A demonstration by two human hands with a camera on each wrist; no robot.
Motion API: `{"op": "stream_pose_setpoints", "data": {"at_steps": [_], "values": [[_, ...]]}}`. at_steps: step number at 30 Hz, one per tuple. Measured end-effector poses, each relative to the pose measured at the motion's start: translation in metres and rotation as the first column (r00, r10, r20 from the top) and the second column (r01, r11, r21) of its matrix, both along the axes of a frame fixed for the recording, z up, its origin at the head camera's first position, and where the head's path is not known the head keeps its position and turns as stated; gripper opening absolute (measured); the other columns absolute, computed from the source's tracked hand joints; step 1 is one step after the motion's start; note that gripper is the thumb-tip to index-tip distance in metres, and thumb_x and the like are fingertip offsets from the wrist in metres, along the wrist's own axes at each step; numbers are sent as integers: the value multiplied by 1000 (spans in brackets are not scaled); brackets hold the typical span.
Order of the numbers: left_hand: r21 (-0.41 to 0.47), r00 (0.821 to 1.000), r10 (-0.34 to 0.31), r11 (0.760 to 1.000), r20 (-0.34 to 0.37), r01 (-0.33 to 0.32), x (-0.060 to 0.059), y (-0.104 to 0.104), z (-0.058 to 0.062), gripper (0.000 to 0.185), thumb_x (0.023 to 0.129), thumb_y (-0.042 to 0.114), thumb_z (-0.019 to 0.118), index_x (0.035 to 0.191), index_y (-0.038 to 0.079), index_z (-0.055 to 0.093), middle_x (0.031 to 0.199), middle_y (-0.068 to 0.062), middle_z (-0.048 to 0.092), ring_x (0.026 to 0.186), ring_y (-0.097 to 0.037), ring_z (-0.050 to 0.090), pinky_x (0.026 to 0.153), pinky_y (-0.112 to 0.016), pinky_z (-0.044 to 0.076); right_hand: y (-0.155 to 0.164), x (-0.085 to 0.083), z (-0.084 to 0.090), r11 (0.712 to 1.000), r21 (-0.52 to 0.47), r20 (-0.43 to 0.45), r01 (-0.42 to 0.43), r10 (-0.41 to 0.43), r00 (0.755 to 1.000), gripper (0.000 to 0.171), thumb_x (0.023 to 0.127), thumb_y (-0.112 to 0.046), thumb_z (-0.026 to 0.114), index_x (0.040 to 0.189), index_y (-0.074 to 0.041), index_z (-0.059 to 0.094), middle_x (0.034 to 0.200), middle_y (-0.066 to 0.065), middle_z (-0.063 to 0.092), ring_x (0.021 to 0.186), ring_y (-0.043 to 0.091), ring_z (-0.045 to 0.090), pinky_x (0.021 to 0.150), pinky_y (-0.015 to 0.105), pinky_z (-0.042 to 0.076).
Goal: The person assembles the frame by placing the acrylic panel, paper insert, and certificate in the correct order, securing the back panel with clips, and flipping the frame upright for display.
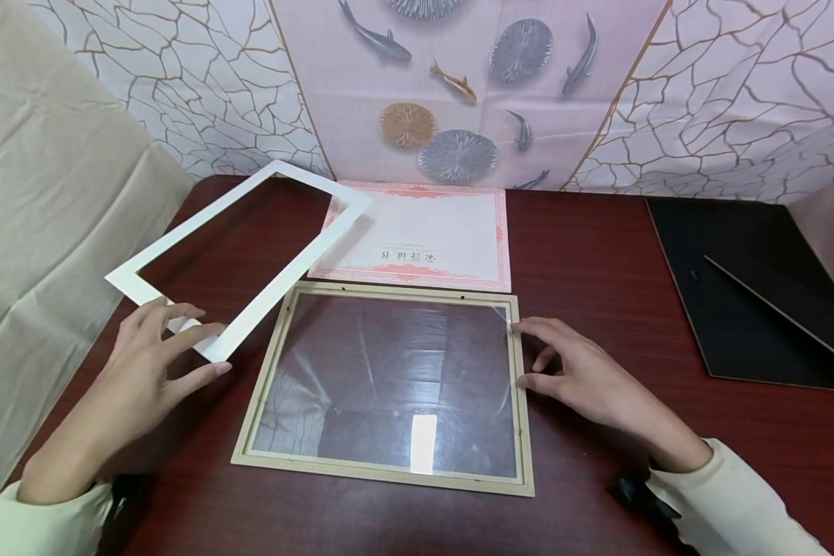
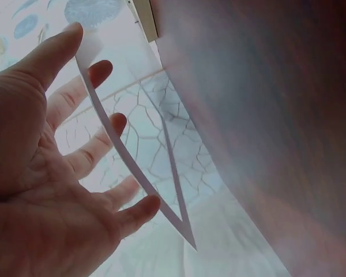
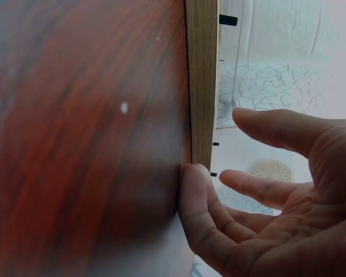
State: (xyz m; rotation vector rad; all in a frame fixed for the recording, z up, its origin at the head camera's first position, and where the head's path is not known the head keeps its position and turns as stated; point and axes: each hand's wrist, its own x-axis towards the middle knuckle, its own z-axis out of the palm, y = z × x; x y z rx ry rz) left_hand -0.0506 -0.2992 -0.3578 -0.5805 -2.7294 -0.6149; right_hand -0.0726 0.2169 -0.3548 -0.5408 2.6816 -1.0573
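Observation:
My left hand (image 1: 156, 351) holds a white mat border (image 1: 281, 276) by its near end, thumb on one side and fingers on the other. The border slants up off the table, its far corner overlapping the certificate in the head view. In front of me lies a light wooden picture frame (image 1: 361, 469) with a clear pane (image 1: 389, 371) inside and small dark tabs along its edge. My right hand (image 1: 584, 371) touches the frame's right side with its fingers loosely bent. In the right wrist view one fingertip (image 3: 193, 179) meets the side of the wood, while the thumb stays apart.
A pink-bordered certificate (image 1: 424, 224) lies just beyond the frame. At the right edge of the dark red table (image 1: 584, 262) is a black backing board (image 1: 681, 239) with a raised black flap (image 1: 799, 309). Patterned cloth (image 1: 459, 77) hangs behind.

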Motion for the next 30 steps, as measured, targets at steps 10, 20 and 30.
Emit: {"op": "stream_pose_setpoints", "data": {"at_steps": [10, 20, 30], "values": [[89, 990, -136, 986, -36, 139, 13, -5, -2, 63, 92, 68, 59, 118, 14, 76, 134, -16, 59, 144, -59, 31, 127, -54, 18, 0, -1, 2, 1000, 12, 19, 16, -16, 1000, 61, 90, -16, 83, 145, -9, 58, 144, 15, 58, 88, 9, 63, 73, 24, 48], [7, 959, -284, 959, -11, 284, 12, 26, 2, 54, 101, 65, 50, 122, 23, 77, 139, -9, 60, 148, -53, 32, 129, -47, 21, 2, -1, 3, 999, 6, 70, 37, -37, 997, 54, 97, -22, 76, 146, -11, 57, 137, 12, 61, 87, 10, 63, 72, 24, 49], [38, 903, -419, 908, 100, 417, 16, 42, 5, 46, 84, 23, 88, 127, 33, 75, 143, -2, 58, 155, -38, 28, 126, -16, 7, 5, -3, 2, 996, -65, 124, 60, -52, 991, 50, 101, -12, 67, 148, -3, 52, 131, 18, 62, 77, 13, 65, 65, 26, 53]]}}
